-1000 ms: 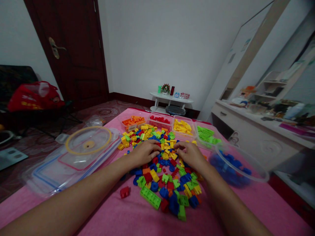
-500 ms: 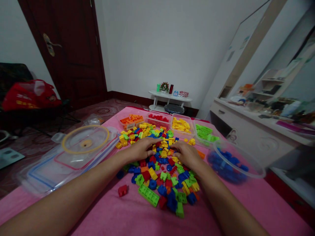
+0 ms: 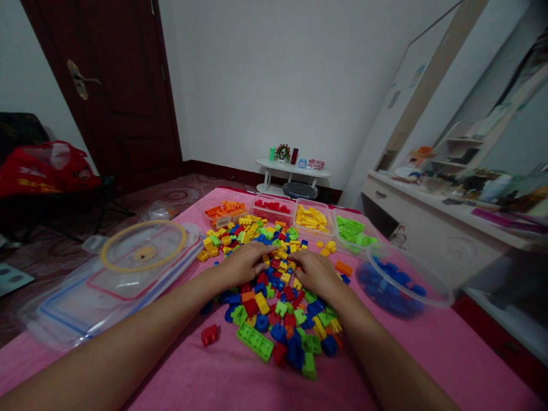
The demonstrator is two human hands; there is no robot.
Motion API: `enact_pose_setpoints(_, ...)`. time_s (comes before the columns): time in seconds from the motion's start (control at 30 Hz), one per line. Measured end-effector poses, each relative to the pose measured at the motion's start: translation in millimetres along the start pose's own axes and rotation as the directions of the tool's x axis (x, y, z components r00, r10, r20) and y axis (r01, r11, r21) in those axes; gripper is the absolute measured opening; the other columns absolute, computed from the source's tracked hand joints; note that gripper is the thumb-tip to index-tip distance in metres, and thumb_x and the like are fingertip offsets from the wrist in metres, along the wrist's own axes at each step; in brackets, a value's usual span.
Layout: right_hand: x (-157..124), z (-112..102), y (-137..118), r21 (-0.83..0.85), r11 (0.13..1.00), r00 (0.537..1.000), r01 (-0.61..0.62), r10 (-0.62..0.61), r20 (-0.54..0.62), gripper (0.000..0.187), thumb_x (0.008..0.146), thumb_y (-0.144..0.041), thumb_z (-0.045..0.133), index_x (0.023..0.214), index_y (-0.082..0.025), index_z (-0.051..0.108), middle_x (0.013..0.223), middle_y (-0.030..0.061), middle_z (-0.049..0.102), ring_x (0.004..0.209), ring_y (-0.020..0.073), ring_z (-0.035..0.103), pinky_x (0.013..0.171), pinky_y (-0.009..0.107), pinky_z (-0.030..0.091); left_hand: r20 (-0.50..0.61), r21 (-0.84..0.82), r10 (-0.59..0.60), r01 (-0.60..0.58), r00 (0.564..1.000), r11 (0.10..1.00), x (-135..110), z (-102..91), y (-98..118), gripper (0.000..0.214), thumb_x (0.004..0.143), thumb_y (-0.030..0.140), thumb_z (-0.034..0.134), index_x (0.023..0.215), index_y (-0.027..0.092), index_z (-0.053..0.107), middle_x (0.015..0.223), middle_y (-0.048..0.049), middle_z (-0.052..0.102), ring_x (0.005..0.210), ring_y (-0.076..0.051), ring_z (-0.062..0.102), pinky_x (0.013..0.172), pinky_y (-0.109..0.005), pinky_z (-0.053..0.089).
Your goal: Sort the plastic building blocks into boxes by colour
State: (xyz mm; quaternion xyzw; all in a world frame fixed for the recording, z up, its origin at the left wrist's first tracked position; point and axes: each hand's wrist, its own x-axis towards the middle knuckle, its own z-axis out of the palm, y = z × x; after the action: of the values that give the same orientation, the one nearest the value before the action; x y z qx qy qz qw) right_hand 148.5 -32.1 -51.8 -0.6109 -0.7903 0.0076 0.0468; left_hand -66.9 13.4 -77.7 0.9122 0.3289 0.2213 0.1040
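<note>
Basically, L hand point(image 3: 243, 265) & R hand point(image 3: 315, 273) are apart, curled over mixed blocks point(image 3: 287, 294); can't tell if gripping. 1-colour boxes point(image 3: 273, 217) sit close, prob. for reach.

A loose, jumbled pile of plastic toy blocks point(image 3: 285, 278), red, yellow, green, blue and orange, spreads over the pink cloth point(image 3: 180, 374), heaped and mostly yellow toward 11 o'clock. From its middle, a long green block point(image 3: 255, 342) lies slantwise at 7 o'clock; a red block point(image 3: 209, 335) sits apart at 8; an orange block point(image 3: 343, 268) lies near 3; a small yellow cluster point(image 3: 328, 249) at 2.
</note>
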Motion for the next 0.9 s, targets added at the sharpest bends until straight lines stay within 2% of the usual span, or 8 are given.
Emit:
enact_pose_setpoints(0.23,3.3,4.5,-4.1,-0.085,0.996,0.998,0.033,-0.037,-0.054,0.023,0.080,-0.022,0.050,0.097,-0.023,0.065,0.096,0.0049,0.068,0.092,0.0174,0.059,0.073,0.024,0.037,-0.015,0.031,0.018,-0.017,1.000,0.999,1.1,3.3,-0.5,0.044,0.081,0.020,0.052,0.125,0.019,0.052,0.115,-0.0083,0.061,0.105,-0.022,0.055,0.091,-0.035,0.042)
enact_pose_setpoints(0.37,2.7,-2.3,3.4,-0.113,0.993,0.993,0.033,-0.046,-0.112,0.020,0.081,-0.025,0.048,0.090,-0.023,0.067,0.094,0.0041,0.068,0.090,0.0175,0.060,0.073,0.025,0.037,-0.017,0.033,0.030,-0.029,0.999,0.999,0.9,3.8,-2.2,0.042,0.082,0.021,0.051,0.124,0.018,0.052,0.113,-0.0091,0.061,0.103,-0.021,0.055,0.089,-0.034,0.043)
enact_pose_setpoints(0.47,0.0,-19.8,21.4,-0.115,0.985,0.975,-0.130,0.106,-0.196,0.025,0.082,-0.028,0.046,0.099,-0.025,0.065,0.101,0.0039,0.067,0.092,0.0186,0.060,0.073,0.026,0.040,-0.009,0.022,0.032,-0.032,0.999,0.999,0.2,2.9,-2.2,0.042,0.083,0.022,0.050,0.125,0.019,0.052,0.114,-0.0089,0.060,0.105,-0.021,0.054,0.091,-0.035,0.043)
enact_pose_setpoints(0.53,-2.6,-32.6,35.4,-0.133,0.946,0.938,-0.295,0.259,-0.231,0.028,0.081,-0.028,0.048,0.103,-0.025,0.065,0.102,0.0057,0.067,0.093,0.0211,0.061,0.073,0.029,0.042,-0.006,0.017,0.031,-0.031,0.999,0.999,0.0,1.6,-0.9,0.041,0.083,0.022,0.050,0.124,0.019,0.052,0.115,-0.0088,0.060,0.105,-0.021,0.054,0.092,-0.035,0.042)
enact_pose_setpoints(0.63,-5.8,-42.3,50.2,-0.209,0.854,0.877,-0.477,0.445,-0.183,0.026,0.077,-0.026,0.052,0.099,-0.023,0.068,0.098,0.0103,0.068,0.092,0.0258,0.062,0.071,0.032,0.044,-0.002,0.008,0.022,-0.022,1.000,1.000,0.2,-0.3,1.2,0.040,0.083,0.021,0.050,0.123,0.018,0.053,0.115,-0.0094,0.060,0.105,-0.021,0.054,0.093,-0.036,0.041)
enact_pose_setpoints(0.77,-6.0,-34.3,52.7,-0.326,0.802,0.859,-0.500,0.508,-0.068,0.025,0.078,-0.024,0.054,0.097,-0.015,0.068,0.100,0.0167,0.067,0.093,0.0283,0.063,0.069,0.034,0.047,0.000,-0.009,0.028,-0.028,1.000,1.000,0.8,-1.0,1.7,0.041,0.082,0.021,0.051,0.123,0.018,0.053,0.115,-0.0099,0.060,0.105,-0.022,0.054,0.092,-0.036,0.042)
enact_pose_setpoints(0.9,-4.0,-23.6,49.9,-0.349,0.805,0.869,-0.480,0.492,-0.059,0.027,0.080,-0.024,0.053,0.100,-0.011,0.067,0.101,0.0191,0.066,0.093,0.0293,0.063,0.070,0.036,0.048,0.006,-0.011,0.038,-0.038,0.999,0.999,0.3,-0.6,1.2,0.040,0.083,0.020,0.050,0.123,0.019,0.052,0.114,-0.0088,0.060,0.105,-0.021,0.053,0.093,-0.035,0.041)
